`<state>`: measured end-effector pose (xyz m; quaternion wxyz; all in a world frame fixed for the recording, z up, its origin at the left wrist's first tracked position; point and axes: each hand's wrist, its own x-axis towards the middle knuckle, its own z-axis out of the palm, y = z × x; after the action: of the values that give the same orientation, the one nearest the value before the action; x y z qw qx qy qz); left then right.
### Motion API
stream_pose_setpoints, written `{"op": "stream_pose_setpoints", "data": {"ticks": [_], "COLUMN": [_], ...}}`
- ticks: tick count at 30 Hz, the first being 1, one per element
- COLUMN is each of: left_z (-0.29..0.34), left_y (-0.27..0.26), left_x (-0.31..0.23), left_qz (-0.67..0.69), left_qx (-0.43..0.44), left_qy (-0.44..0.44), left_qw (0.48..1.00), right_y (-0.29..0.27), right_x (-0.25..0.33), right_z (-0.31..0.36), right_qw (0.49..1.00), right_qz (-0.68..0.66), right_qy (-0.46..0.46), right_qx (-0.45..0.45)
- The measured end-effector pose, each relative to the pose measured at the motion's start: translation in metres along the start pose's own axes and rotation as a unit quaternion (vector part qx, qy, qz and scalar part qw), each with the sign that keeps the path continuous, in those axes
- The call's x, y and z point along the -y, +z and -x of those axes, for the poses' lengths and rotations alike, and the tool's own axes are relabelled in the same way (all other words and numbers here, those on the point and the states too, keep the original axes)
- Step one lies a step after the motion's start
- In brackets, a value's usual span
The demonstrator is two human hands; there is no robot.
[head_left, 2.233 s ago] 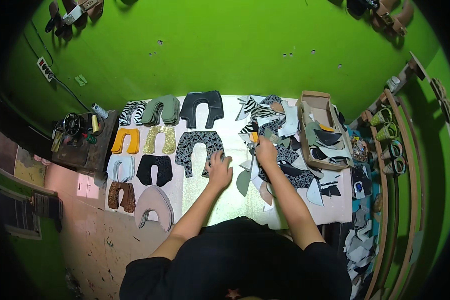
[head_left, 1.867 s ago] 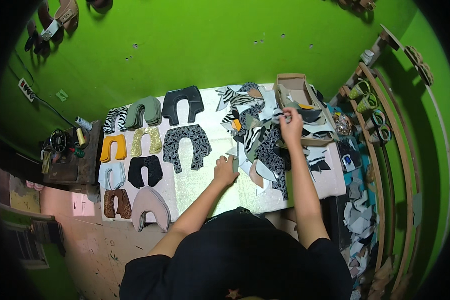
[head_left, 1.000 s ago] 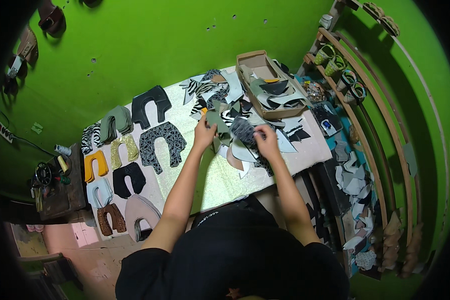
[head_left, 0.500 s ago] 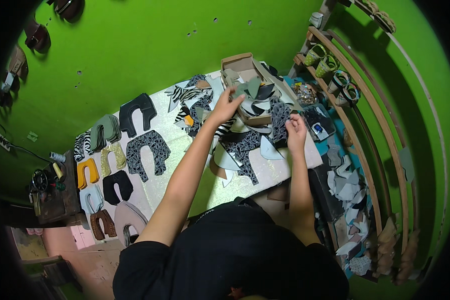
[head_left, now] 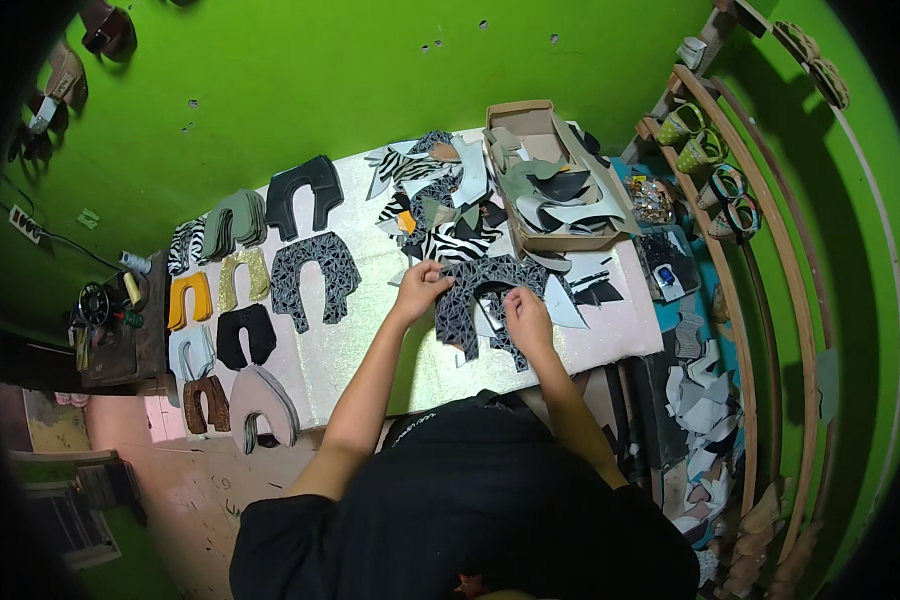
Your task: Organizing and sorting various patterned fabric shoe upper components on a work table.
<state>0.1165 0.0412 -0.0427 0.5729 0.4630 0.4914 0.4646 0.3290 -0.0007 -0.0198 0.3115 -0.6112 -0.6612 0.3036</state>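
Black-and-grey patterned cutout (head_left: 457,312), arch-shaped, at or just above the right half of the pale table (head_left: 610,345), on the near side of loose scraps (head_left: 455,245). The left hand (head_left: 422,292) pinches its left edge; the right hand (head_left: 530,318) curls at its inner curve, its grip unclear. Separating this piece seems underway; next calls for a light lift, clear of scraps.

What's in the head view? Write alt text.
A person's left hand holds a grey, black-patterned curved piece over a pale table, right hand close by; multicoloured U-shaped pieces lie left, mixed scraps and an open cardboard box right.
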Motion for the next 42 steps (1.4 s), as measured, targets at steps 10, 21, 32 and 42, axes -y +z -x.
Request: {"op": "stream_pose_setpoints", "data": {"ticks": [10, 21, 32, 42], "left_z": [0.022, 0.019, 0.021, 0.038], "left_y": [-0.038, -0.054, -0.061, -0.079], "left_x": [0.032, 0.008, -0.013, -0.026], "left_qz": [-0.072, -0.163, 0.129, 0.17], "left_qx": [-0.105, 0.04, 0.113, 0.185], "left_qy": [-0.084, -0.165, -0.179, -0.194], "left_qw": [0.988, 0.972, 0.969, 0.948], "right_y": [0.038, 0.024, -0.05, -0.043], "right_x": [-0.022, -0.044, -0.008, 0.044], "right_z": [0.035, -0.003, -0.033, -0.045], "right_qw": [0.963, 0.98, 0.977, 0.942], "right_qz": [0.2, -0.057, -0.176, -0.334], "right_qy": [0.161, 0.19, 0.116, 0.045], "right_qx": [-0.079, 0.013, 0.014, 0.013]}}
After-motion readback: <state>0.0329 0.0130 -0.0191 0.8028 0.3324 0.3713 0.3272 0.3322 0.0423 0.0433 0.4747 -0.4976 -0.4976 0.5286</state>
